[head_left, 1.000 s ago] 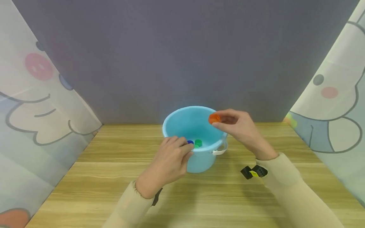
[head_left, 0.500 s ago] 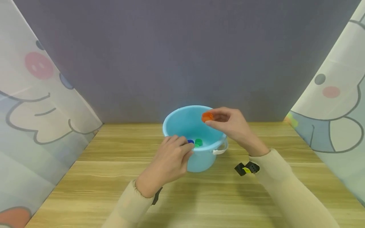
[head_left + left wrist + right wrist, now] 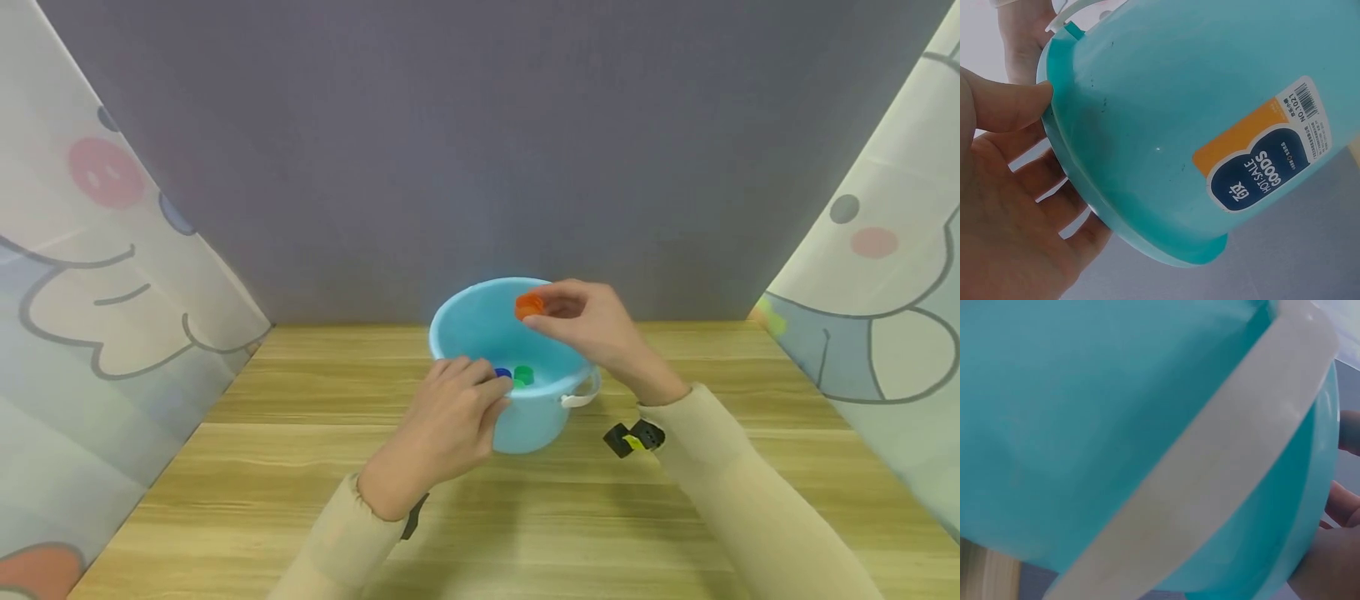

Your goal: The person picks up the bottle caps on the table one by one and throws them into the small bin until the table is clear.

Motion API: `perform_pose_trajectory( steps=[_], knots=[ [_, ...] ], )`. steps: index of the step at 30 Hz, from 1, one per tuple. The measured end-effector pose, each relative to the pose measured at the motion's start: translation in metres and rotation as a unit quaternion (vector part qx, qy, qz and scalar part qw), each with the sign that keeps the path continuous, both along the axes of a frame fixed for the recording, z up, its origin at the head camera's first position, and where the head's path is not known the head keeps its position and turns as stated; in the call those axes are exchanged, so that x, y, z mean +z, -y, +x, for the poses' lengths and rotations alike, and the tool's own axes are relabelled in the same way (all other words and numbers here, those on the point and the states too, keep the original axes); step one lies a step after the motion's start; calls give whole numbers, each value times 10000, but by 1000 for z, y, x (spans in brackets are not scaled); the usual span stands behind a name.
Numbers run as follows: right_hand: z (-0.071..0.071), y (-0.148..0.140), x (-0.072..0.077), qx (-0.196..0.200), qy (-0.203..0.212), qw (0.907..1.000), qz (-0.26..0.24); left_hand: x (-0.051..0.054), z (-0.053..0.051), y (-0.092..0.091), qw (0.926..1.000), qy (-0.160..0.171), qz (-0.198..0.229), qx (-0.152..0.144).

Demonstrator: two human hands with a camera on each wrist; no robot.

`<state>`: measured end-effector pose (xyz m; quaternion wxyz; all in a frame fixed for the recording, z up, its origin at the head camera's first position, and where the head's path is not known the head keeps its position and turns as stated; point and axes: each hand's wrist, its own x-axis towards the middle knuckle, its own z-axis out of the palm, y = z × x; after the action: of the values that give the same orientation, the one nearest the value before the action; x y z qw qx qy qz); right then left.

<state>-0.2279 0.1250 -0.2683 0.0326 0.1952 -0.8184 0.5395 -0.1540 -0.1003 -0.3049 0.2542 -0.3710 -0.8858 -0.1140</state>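
Note:
A light blue bucket (image 3: 528,429) stands upright on the table. My left hand (image 3: 450,412) grips its near rim; in the left wrist view the thumb (image 3: 1013,106) presses the outside while the other fingers reach over the edge. My right hand (image 3: 592,325) pinches a small orange cap (image 3: 528,306) between thumb and fingers, above the bucket's opening. Inside the bucket lie a green cap (image 3: 523,376), a blue one and a light green one, the last two partly hidden by my left fingers. The right wrist view shows mostly bucket wall, with my right hand (image 3: 1325,562) only partly visible.
The bucket's white handle (image 3: 581,398) hangs at its right side. A wood-grain table (image 3: 300,458) lies beneath, with a dark grey panel (image 3: 480,142) behind. Cartoon-printed curtains (image 3: 67,283) flank both sides. A printed label (image 3: 1260,150) is stuck on the bucket.
My right hand has moved left with the orange cap, from the bucket's right rim to over the opening. My left hand has stayed on the rim.

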Motion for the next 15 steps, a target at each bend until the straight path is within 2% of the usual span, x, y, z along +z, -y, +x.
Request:
perform_pose_trajectory(
  steps=[6,15],
  knots=[
    [-3,2,1,-66,-3,10000,69,0,0,-1,10000,79,-49,29],
    [-8,4,1,-206,-33,9997,90,0,0,-1,10000,26,-40,12]
  ],
)
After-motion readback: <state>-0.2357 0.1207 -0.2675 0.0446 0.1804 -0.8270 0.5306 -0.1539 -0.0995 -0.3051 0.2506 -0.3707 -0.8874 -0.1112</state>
